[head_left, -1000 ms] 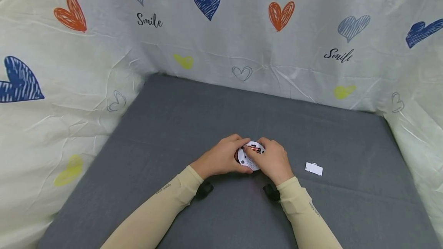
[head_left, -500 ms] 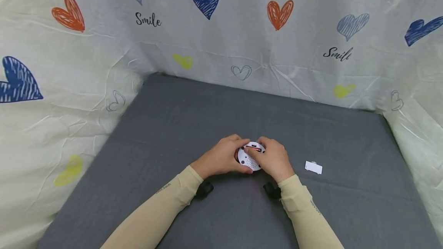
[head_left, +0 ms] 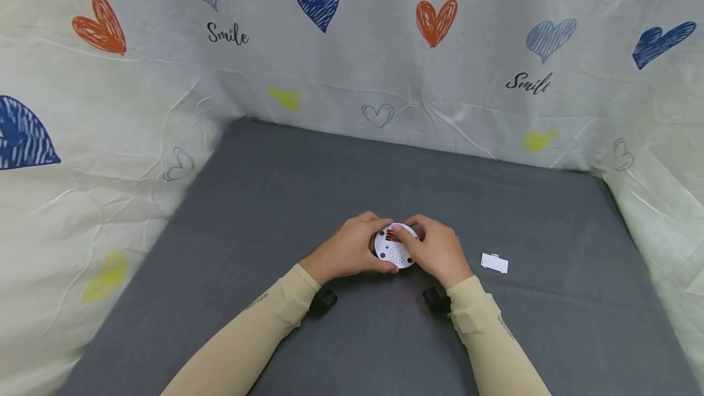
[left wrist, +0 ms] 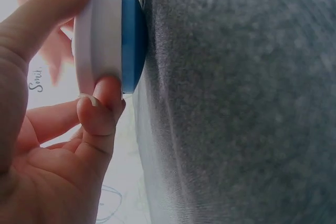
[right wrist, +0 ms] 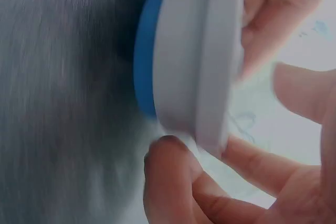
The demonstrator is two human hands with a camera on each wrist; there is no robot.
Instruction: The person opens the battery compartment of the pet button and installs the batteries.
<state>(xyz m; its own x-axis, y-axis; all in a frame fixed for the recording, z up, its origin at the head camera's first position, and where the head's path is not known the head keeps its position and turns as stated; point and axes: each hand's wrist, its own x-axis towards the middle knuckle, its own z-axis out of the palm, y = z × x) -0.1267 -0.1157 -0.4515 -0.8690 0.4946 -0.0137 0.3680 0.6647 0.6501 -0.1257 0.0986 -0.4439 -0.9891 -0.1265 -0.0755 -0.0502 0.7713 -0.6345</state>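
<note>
A round white device [head_left: 392, 256] with small holes and dark feet lies face down, its blue part [left wrist: 134, 43] against the grey cloth. Red batteries [head_left: 392, 235] show in its uncovered compartment. My left hand [head_left: 352, 246] grips the device from the left, thumb and fingers at its rim. From the right, my right hand [head_left: 438, 250] curls its fingers about the edge. Its thumb [right wrist: 302, 93] stands off the device's face in the right wrist view, though it overlaps the compartment in the head view. A white battery cover [head_left: 495, 263] lies to the right.
Grey cloth [head_left: 308, 182] covers the table. Behind it and along both sides hangs a white curtain [head_left: 341, 72] printed with hearts and lettering. A black wrist camera [head_left: 323, 302] sits under the left wrist, and another black one [head_left: 437, 300] under the right.
The device has turned slightly between my hands, so its compartment sits further left. My right thumb has shifted, and more of the red batteries shows. The head view has moved a little.
</note>
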